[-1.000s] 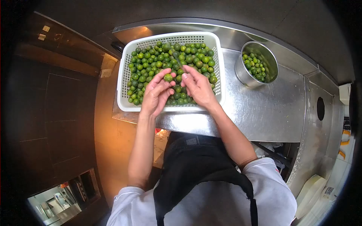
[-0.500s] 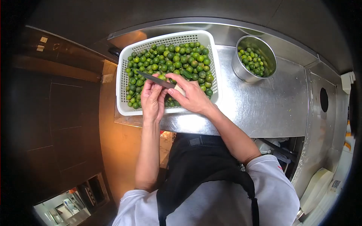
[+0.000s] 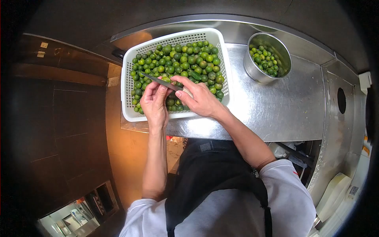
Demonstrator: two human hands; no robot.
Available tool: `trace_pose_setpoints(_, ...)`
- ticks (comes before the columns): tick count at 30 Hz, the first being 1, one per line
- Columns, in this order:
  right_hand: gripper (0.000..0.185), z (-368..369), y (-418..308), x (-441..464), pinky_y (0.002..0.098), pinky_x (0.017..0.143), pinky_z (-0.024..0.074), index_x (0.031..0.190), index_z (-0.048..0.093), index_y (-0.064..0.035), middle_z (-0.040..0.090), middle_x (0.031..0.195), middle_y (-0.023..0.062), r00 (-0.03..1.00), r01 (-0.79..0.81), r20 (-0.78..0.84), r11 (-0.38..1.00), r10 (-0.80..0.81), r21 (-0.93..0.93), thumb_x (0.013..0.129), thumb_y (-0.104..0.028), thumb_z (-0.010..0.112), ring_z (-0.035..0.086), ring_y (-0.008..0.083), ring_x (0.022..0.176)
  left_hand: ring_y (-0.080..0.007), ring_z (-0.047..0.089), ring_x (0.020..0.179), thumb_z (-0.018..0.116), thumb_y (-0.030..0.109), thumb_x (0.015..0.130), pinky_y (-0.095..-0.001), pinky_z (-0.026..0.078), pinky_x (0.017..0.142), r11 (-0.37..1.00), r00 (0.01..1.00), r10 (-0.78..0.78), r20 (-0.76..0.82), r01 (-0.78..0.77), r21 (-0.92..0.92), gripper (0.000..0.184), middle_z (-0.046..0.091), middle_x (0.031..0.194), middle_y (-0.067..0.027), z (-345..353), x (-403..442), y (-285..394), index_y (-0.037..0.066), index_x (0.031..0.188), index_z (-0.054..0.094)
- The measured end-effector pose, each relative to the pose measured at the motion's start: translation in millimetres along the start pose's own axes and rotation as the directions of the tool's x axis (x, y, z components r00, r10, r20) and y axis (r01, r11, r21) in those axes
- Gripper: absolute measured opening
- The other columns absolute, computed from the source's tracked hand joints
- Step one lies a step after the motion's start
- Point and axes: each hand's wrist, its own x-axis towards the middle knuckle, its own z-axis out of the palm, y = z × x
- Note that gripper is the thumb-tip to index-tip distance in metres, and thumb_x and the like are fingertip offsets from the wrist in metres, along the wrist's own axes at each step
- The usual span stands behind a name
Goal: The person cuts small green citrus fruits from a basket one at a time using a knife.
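My right hand (image 3: 201, 98) is closed on the light handle of a knife (image 3: 162, 82), whose dark blade points to the upper left. Under the blade, my left hand (image 3: 154, 103) has its fingers pressed together; a green citrus fruit was between them earlier, but the blade and fingers hide what they hold now. Both hands are over the front part of a white perforated basket (image 3: 125, 81) full of small green citrus fruits (image 3: 183, 59). A green leaf (image 3: 195, 75) lies on the fruits beside my right hand.
A round steel pot (image 3: 254, 74) with more green fruits stands on the steel counter (image 3: 284, 106), right of the basket. A raised metal edge runs along the back. Below the counter at the right is a shelf with bags.
The knife has swung round in my right hand, its blade now lying across my left fingers. My left hand has closed, and the fruit in it has gone out of sight.
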Motion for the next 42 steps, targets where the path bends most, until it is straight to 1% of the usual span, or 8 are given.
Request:
trace_pose_setpoints(4, 0.042, 3, 5, 1, 0.0366, 0.062, 0.0485, 0.133, 0.047, -0.004, 0.061, 0.067, 0.0112, 1.0, -0.011, -0.015, 0.999, 0.012, 0.043, 0.094, -0.019, 0.055, 0.063, 0.024, 0.062, -0.0152, 0.065, 0.091, 0.067, 0.004, 0.091, -0.0277, 0.056, 0.083, 0.991, 1.0, 0.029, -0.005, -0.028, 0.132, 0.03, 0.067, 0.107, -0.0124, 5, -5, -4, -0.007, 0.117, 0.06)
trace_pose_setpoints(13, 0.039, 1, 5, -2, 0.0356, 0.061, 0.0486, 0.132, 0.047, -0.0047, 0.061, 0.066, 0.0097, 0.999, -0.039, -0.004, 0.999, 0.039, -0.003, 0.096, -0.02, 0.053, 0.063, 0.021, 0.061, -0.014, 0.065, 0.089, 0.068, 0.004, 0.09, -0.0267, 0.055, 0.082, 0.984, 0.994, 0.088, -0.065, -0.076, 0.16, 0.028, 0.067, 0.104, -0.0108, 3, 4, 7, -0.007, 0.115, 0.061)
trace_pose_setpoints(18, 0.038, -1, 1, 4, 0.0334, 0.06, 0.0478, 0.13, 0.049, -0.0053, 0.06, 0.064, 0.0078, 0.998, -0.059, 0.0, 0.991, 0.059, 0.119, 0.096, -0.022, 0.052, 0.061, 0.0168, 0.06, -0.0091, 0.063, 0.086, 0.07, 0.0, 0.087, -0.0222, 0.052, 0.077, 0.915, 0.994, 0.112, 0.002, -0.104, 0.39, 0.028, 0.067, 0.098, -0.0069, 11, -8, 1, -0.006, 0.114, 0.063)
trace_pose_setpoints(21, 0.037, -2, -2, 5, 0.0326, 0.06, 0.0474, 0.129, 0.05, -0.0045, 0.06, 0.064, 0.0072, 0.997, -0.075, 0.009, 0.986, 0.074, 0.151, 0.097, -0.024, 0.051, 0.06, 0.0152, 0.06, -0.0095, 0.063, 0.087, 0.069, -0.001, 0.087, -0.0222, 0.052, 0.08, 0.958, 0.997, 0.068, -0.023, -0.059, 0.28, 0.03, 0.066, 0.098, -0.0061, 12, -13, -6, -0.007, 0.116, 0.061)
trace_pose_setpoints(33, 0.034, -2, -2, 4, 0.0306, 0.062, 0.0465, 0.125, 0.05, -0.0037, 0.062, 0.067, 0.0044, 0.986, -0.168, 0.032, 0.964, 0.165, 0.206, 0.098, -0.023, 0.052, 0.059, 0.0119, 0.065, -0.0116, 0.064, 0.09, 0.067, -0.003, 0.088, -0.0239, 0.053, 0.081, 0.91, 0.988, 0.155, 0.0, -0.143, 0.388, 0.03, 0.065, 0.102, -0.0078, 14, -9, -4, -0.008, 0.117, 0.06)
trace_pose_setpoints(34, 0.033, -4, -2, 4, 0.0303, 0.062, 0.0465, 0.125, 0.05, -0.0037, 0.062, 0.067, 0.004, 0.982, -0.186, 0.033, 0.963, 0.184, 0.193, 0.098, -0.023, 0.052, 0.059, 0.0116, 0.065, -0.0118, 0.063, 0.09, 0.068, -0.004, 0.087, -0.0237, 0.052, 0.081, 0.943, 0.992, 0.091, -0.085, -0.059, 0.327, 0.029, 0.065, 0.1, -0.0065, 15, -6, 2, -0.008, 0.115, 0.061)
trace_pose_setpoints(39, 0.034, -8, 6, 2, 0.0268, 0.059, 0.0431, 0.126, 0.048, -0.0019, 0.061, 0.071, 0.003, 0.991, -0.133, 0.024, 0.945, 0.132, 0.298, 0.099, -0.023, 0.052, 0.054, 0.0085, 0.066, -0.0112, 0.063, 0.09, 0.068, -0.003, 0.087, -0.0226, 0.051, 0.081, 0.881, 0.976, 0.207, 0.066, -0.216, 0.42, 0.026, 0.063, 0.105, -0.006, 16, -6, -10, -0.004, 0.113, 0.064)
trace_pose_setpoints(42, 0.033, -8, 11, 2, 0.0232, 0.052, 0.0387, 0.127, 0.046, -0.0031, 0.059, 0.071, 0.0023, 0.993, -0.108, 0.007, 0.919, 0.114, 0.38, 0.101, -0.024, 0.049, 0.049, 0.006, 0.057, -0.011, 0.063, 0.091, 0.068, -0.002, 0.087, -0.0229, 0.052, 0.079, 0.898, 0.985, 0.146, 0.09, -0.17, 0.406, 0.027, 0.065, 0.107, -0.0066, 22, -2, -3, -0.003, 0.114, 0.065)
